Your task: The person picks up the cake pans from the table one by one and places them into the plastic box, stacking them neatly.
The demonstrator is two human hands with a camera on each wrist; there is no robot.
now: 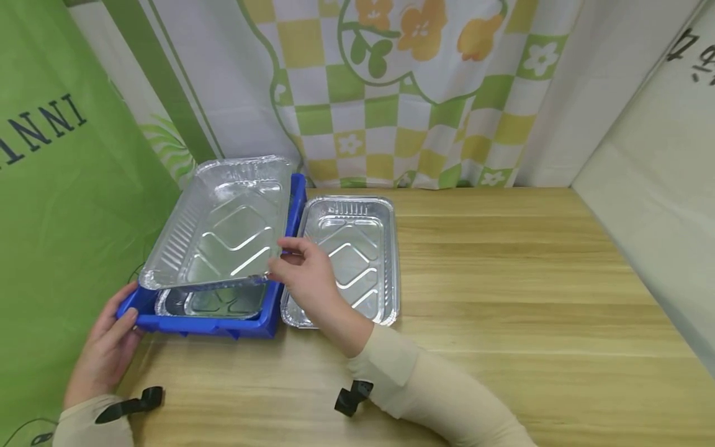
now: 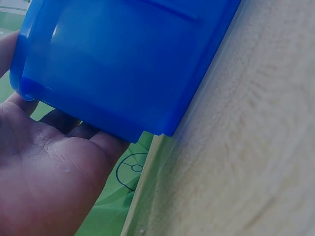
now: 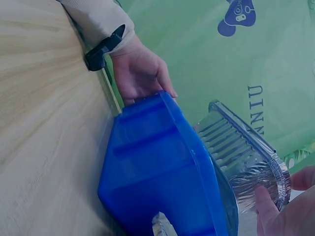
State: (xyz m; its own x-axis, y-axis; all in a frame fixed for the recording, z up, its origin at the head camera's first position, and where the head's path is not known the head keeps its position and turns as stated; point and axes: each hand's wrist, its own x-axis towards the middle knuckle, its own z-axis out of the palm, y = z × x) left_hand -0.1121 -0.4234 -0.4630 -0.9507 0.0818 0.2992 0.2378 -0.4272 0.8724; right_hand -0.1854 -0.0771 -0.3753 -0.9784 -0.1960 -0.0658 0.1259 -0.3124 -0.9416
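Note:
A foil tray [image 1: 234, 217] hangs tilted over the blue plastic bin [image 1: 206, 325], its near right corner pinched between the thumb and fingers of my right hand [image 1: 313, 279]. Inside the bin, another foil tray [image 1: 223, 302] shows under the lifted one. My left hand [image 1: 106, 347] grips the bin's near left corner, thumb over the rim and fingers on the outer side; the left wrist view shows the palm beside the blue wall [image 2: 123, 64]. Right of the bin, one more foil tray [image 1: 357, 248] lies on the table, partly behind my right forearm.
The wooden table [image 1: 503, 298] runs to the right of the trays. A green printed cloth [image 1: 67, 186] hangs close along the left side, and a checked floral curtain [image 1: 391, 124] covers the back. A pale panel [image 1: 659, 155] stands at the right.

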